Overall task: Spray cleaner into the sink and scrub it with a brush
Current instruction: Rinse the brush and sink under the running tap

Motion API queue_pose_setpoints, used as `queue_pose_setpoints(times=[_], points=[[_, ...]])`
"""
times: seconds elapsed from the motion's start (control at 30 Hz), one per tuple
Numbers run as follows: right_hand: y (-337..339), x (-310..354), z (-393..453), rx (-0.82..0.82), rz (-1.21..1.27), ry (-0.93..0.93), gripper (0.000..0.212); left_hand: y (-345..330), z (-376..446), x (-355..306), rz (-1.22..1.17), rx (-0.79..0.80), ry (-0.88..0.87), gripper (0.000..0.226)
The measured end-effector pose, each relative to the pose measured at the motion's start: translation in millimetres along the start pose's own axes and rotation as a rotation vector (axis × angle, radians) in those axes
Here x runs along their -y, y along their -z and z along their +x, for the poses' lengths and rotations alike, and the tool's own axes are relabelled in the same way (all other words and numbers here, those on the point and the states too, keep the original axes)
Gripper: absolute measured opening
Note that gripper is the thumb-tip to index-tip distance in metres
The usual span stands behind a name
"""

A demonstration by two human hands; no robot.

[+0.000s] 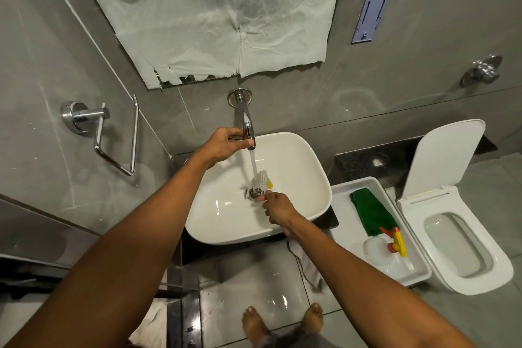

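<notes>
Your left hand pinches the tap handle, so water falls on the brush, which your right hand grips over the drain of the sink, likely to rinse it. Right of it, on the counter, the spray bottle lies in a tray beside a green cloth, nothing blocking either.
</notes>
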State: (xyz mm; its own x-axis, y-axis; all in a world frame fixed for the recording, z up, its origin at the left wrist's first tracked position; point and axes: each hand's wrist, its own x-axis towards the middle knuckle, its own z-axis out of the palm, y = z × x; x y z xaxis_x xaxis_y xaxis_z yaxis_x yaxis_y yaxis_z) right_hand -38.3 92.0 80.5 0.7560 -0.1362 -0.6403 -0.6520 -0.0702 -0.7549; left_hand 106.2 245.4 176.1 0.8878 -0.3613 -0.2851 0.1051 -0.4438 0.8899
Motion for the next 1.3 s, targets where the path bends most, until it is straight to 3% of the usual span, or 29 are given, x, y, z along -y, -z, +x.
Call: queue_pose_setpoints(times=[0.13, 0.27, 0.37, 0.53, 0.63, 0.73, 0.87, 0.93, 1.1, 1.2, 1.3], points=[[9, -4, -4, 0.06, 0.201, -0.087, 0.042, -1, 0, 2, 0.003, -0.014, 0.004, 0.035], [11, -4, -4, 0.09, 0.167, -0.064, 0.039, -3, 2, 2, 0.0, -0.022, 0.002, 0.033], [7, -2, -2, 0.031, -0.055, 0.071, 0.042, 0, 4, 1, 0.026, -0.002, 0.006, 0.035], [-6, -1, 0, -0.223, -0.679, 0.295, 0.038, 2, 6, 0, 0.059, 0.014, 0.002, 0.034], [-12, -3, 0, -0.279, -0.754, 0.326, 0.037, 0, 6, 2, 0.063, 0.01, 0.001, 0.036], [-9, 1, 0, -0.195, -0.454, 0.261, 0.041, -1, 7, 3, 0.079, 0.013, -0.005, 0.038], [0, 2, -1, 0.102, 0.441, -0.05, 0.026, -2, 6, 4, 0.091, 0.024, -0.013, 0.039], [4, 1, -1, 0.177, 0.582, -0.11, 0.024, -4, 6, 5, 0.093, 0.021, -0.016, 0.039], [2, -3, 0, 0.041, 0.109, 0.059, 0.021, -8, 11, 6, 0.172, -0.023, -0.006, 0.04], [-3, -6, 6, -0.146, -0.347, 0.253, 0.037, -14, 16, 7, 0.343, -0.163, -0.006, 0.041], [-11, -7, 6, -0.259, -0.574, 0.321, 0.04, -28, 16, 6, 0.528, -0.318, -0.031, 0.041]])
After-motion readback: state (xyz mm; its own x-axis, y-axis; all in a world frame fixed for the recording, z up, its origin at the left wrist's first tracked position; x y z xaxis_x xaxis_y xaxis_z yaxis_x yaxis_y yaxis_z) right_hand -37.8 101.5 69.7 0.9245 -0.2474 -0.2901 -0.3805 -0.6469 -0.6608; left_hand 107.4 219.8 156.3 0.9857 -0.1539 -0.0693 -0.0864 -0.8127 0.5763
